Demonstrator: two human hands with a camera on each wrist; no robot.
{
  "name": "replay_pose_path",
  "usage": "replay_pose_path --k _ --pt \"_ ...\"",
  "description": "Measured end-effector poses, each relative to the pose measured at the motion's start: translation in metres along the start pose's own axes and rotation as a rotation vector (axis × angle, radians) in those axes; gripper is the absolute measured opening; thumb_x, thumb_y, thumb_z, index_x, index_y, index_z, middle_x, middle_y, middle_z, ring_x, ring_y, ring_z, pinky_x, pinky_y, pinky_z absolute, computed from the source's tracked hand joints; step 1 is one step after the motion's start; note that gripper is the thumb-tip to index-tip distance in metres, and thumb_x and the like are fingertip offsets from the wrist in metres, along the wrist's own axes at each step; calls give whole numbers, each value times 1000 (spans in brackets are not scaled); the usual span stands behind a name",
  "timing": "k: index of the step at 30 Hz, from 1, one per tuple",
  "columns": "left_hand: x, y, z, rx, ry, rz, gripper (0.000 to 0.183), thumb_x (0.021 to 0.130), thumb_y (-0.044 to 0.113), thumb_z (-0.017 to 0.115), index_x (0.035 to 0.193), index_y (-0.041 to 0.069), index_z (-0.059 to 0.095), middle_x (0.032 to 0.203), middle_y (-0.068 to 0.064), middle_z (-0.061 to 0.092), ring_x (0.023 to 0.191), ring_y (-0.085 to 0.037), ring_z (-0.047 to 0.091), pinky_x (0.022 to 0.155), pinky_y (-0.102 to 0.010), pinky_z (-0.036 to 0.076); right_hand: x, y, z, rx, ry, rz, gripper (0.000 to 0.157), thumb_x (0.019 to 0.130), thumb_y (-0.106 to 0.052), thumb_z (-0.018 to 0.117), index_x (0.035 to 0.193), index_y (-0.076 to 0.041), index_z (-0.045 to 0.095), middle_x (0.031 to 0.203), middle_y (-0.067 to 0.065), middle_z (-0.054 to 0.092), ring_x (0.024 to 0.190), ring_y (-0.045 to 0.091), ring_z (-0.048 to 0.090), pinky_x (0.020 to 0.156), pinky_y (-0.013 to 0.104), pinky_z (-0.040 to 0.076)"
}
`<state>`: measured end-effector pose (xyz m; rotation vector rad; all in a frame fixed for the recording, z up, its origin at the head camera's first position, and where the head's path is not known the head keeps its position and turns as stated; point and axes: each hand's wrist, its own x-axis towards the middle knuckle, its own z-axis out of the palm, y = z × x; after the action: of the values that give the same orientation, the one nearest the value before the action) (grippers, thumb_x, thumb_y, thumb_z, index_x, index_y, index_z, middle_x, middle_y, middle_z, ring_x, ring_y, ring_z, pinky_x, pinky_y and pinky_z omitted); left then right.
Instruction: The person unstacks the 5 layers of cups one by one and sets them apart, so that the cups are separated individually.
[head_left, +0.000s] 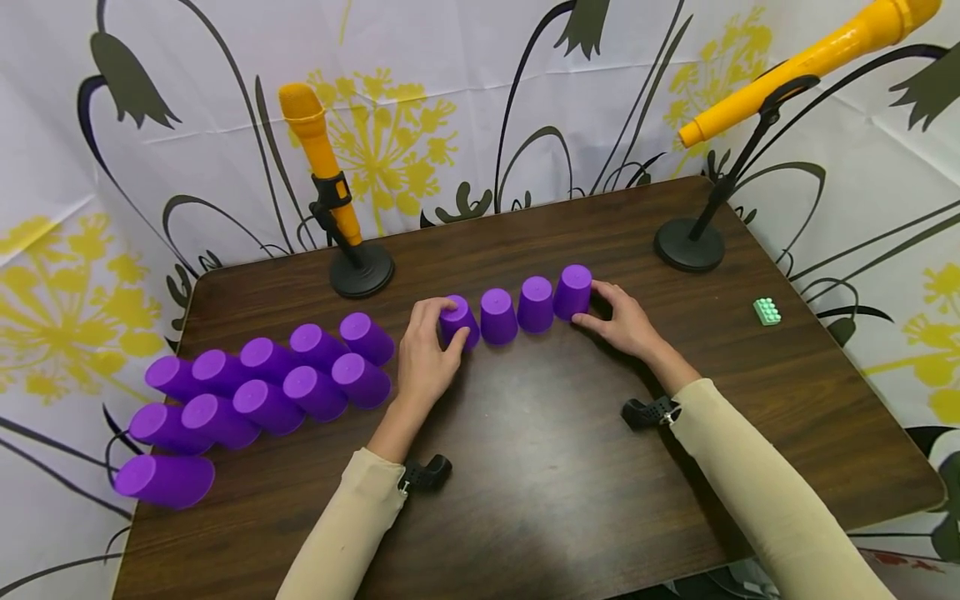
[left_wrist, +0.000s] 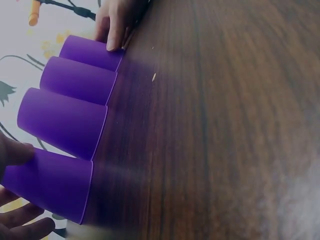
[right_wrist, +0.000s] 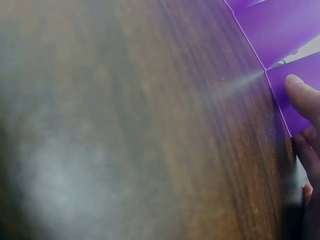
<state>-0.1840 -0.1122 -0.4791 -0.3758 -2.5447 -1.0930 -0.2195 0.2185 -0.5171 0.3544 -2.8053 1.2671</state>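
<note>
Several purple plastic cups stand upside down in a short row on the brown table (head_left: 540, 467). At the row's left end, my left hand (head_left: 426, 358) holds a cup (head_left: 461, 320) between thumb and fingers. My right hand (head_left: 626, 323) grips the cup at the right end (head_left: 573, 292), thumb on its near side and fingers behind it. Two more cups, one left of centre (head_left: 498, 318) and one right of centre (head_left: 536, 305), stand side by side between the hands. The left wrist view shows the left thumb (left_wrist: 19, 152) against its cup, rims down on the wood.
On the left, more upside-down purple cups (head_left: 270, 408) form two slanting rows, with a single cup (head_left: 165, 481) nearest me. Yellow microphones on black stands rise at back left (head_left: 358, 268) and back right (head_left: 690, 244). A small green toy brick (head_left: 767, 312) lies near the right edge.
</note>
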Motion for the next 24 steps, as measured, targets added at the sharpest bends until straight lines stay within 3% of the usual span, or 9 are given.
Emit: replay_pose_path --k 6,10,15,18,22,24 --pt "-4 1 -5 -5 44 3 34 84 13 78 113 14 59 120 -6 58 99 -25 61 81 -42 51 -1 1 1 -1 7 -4 64 87 -27 76 141 -3 49 139 19 52 132 36 43 108 54 32" --pt "-18 12 -23 -53 86 14 34 83 13 79 111 14 61 118 -4 59 102 -22 60 78 -42 54 -1 2 2 3 11 -7 64 87 -27 76 140 -3 50 138 20 52 131 36 44 108 54 32" --pt "-49 31 -64 -98 136 29 34 81 11 80 111 12 63 119 -1 60 107 -17 59 79 -36 56 -2 3 2 7 12 -9 63 87 -28 76 140 -3 50 138 19 53 131 36 44 107 55 32" --pt "-70 38 -93 -115 228 37 36 76 2 82 108 4 64 118 -5 62 106 -17 58 78 -27 56 -3 2 1 7 18 -15 63 87 -27 76 139 -2 51 137 20 53 130 37 45 107 55 33" --pt "-98 35 -130 -106 369 1 39 67 -12 81 102 -8 65 112 -17 63 103 -16 59 74 -14 52 -3 1 1 13 21 -24 63 86 -26 77 139 -3 51 136 19 54 129 37 45 107 55 33" --pt "-113 28 -146 -60 419 -60 40 66 -13 81 102 -9 65 109 -16 64 99 -12 59 71 -11 50 -2 2 1 15 16 -24 63 86 -27 77 139 -4 51 137 19 54 130 36 45 107 55 33"
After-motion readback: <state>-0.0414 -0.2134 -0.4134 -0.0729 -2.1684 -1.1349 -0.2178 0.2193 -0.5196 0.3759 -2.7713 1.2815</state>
